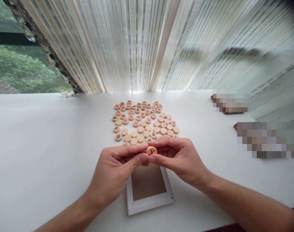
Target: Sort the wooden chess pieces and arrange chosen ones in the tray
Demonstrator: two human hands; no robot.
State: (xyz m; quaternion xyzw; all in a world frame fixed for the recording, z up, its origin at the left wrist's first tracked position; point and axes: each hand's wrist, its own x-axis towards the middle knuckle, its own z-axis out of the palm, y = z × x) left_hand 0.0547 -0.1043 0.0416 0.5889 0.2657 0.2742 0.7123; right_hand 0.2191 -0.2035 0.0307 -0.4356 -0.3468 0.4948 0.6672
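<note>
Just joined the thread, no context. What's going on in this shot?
A person's left hand and right hand hold one round wooden piece with a red mark between the fingertips. Beyond them, many similar pieces lie spread on a white table, some showing red or black marks, others blank side up. Below the hands lies a white-edged tray, partly hidden by them.

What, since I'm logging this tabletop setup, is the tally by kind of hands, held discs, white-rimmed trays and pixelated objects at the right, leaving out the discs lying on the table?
Left hand and right hand: 2
Held disc: 1
White-rimmed tray: 1
Nearer pixelated object and farther pixelated object: 2
Total: 6
</note>
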